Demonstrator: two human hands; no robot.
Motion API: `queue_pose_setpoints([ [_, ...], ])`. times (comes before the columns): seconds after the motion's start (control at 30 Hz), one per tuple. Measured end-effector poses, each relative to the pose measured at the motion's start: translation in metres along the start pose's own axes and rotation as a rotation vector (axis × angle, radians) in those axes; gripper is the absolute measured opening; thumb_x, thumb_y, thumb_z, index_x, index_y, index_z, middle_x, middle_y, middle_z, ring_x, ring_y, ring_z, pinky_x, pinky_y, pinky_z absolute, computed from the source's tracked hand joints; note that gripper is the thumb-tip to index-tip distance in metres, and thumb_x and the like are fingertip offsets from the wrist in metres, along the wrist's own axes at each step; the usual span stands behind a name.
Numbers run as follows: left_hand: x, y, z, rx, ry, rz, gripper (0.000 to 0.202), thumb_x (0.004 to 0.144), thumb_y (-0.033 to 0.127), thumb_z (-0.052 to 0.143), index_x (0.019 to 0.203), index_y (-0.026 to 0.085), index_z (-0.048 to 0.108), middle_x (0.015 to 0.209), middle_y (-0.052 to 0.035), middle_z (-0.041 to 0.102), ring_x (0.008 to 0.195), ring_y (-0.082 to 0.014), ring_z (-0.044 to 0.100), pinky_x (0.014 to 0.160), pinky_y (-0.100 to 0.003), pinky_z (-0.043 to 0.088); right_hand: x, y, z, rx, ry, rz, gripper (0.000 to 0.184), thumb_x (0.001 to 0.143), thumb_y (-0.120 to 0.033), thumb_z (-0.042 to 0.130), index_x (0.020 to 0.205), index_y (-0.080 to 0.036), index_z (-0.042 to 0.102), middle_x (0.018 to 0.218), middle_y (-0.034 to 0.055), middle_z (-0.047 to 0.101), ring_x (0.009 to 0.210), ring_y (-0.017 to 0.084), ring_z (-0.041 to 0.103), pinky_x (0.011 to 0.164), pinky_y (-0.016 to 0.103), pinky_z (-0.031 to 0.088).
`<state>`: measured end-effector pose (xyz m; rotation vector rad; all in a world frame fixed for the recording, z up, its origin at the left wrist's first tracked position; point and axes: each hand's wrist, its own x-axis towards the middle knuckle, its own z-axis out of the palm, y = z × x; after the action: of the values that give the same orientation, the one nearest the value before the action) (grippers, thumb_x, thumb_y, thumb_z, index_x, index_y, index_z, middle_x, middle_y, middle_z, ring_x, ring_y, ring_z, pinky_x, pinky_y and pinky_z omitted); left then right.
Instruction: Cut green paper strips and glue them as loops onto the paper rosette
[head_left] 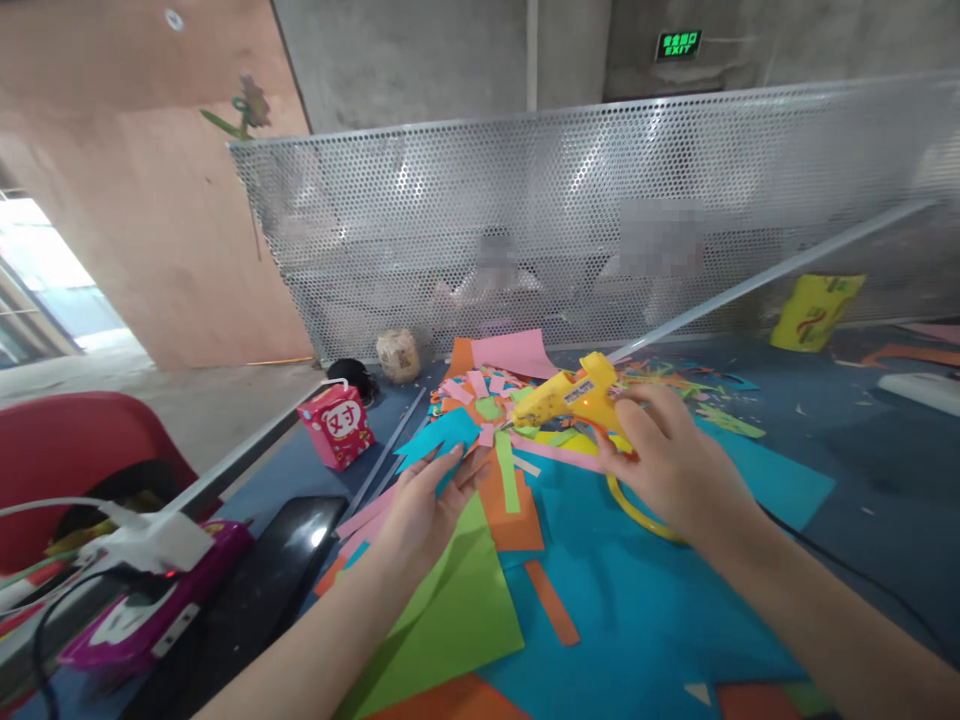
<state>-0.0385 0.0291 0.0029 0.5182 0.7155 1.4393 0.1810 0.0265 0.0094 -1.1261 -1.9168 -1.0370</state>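
My right hand [667,455] is wrapped round the handle of a yellow hot glue gun [574,398]. A long translucent glue stick [757,288] sticks out of its back, and the nozzle points left. My left hand [435,500] pinches a blue piece of paper [442,440] just left of the nozzle. Close to the nozzle is a small pink strip [487,435]; whether they touch I cannot tell. Beneath lie coloured sheets: a green one [450,610], an orange one [514,500] and a large blue one [622,590].
A pink drink carton [336,425] and a dark phone [292,560] are on the left, near a purple power strip [161,600] with a white charger. Behind stands a perforated metal screen [465,220]. Paper scraps [697,385] and a yellow packet [816,312] are at the right.
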Motion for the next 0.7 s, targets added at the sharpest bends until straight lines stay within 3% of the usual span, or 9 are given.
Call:
queue_pose_setpoints([
  [0.3, 0.0034, 0.0003, -0.0003, -0.007, 0.053, 0.046, 0.017, 0.068, 0.002, 0.057, 0.054, 0.013, 0.056, 0.062, -0.0035, 0.066, 0.080, -0.0225, 0.066, 0.079, -0.035, 0.049, 0.0010, 0.0023, -0.0026, -0.023, 0.014, -0.025, 0.010, 0.078, -0.018, 0.050, 0.086, -0.014, 0.046, 0.092, 0.0107, 0.053, 0.070, 0.015, 0.055, 0.046, 0.022, 0.042],
  [0.57, 0.0006, -0.0005, 0.0026, 0.011, 0.064, 0.033, 0.017, 0.069, 0.002, 0.056, 0.056, 0.013, 0.054, 0.069, -0.0058, 0.067, 0.088, -0.0244, 0.063, 0.086, -0.039, 0.045, -0.0014, -0.0019, -0.0026, 0.006, -0.017, -0.026, 0.010, 0.081, -0.020, 0.046, 0.090, -0.015, 0.046, 0.094, 0.0106, 0.052, 0.073, 0.015, 0.056, 0.045, 0.021, 0.042],
  [0.7, 0.0026, 0.0005, 0.0008, 0.010, 0.068, 0.055, 0.018, 0.070, 0.001, 0.054, 0.056, 0.013, 0.054, 0.068, -0.0047, 0.067, 0.082, -0.0232, 0.065, 0.085, -0.040, 0.046, -0.0002, -0.0009, -0.0045, 0.015, -0.031, -0.012, 0.008, 0.081, -0.018, 0.046, 0.089, -0.016, 0.046, 0.091, 0.0097, 0.053, 0.072, 0.015, 0.056, 0.046, 0.022, 0.041],
])
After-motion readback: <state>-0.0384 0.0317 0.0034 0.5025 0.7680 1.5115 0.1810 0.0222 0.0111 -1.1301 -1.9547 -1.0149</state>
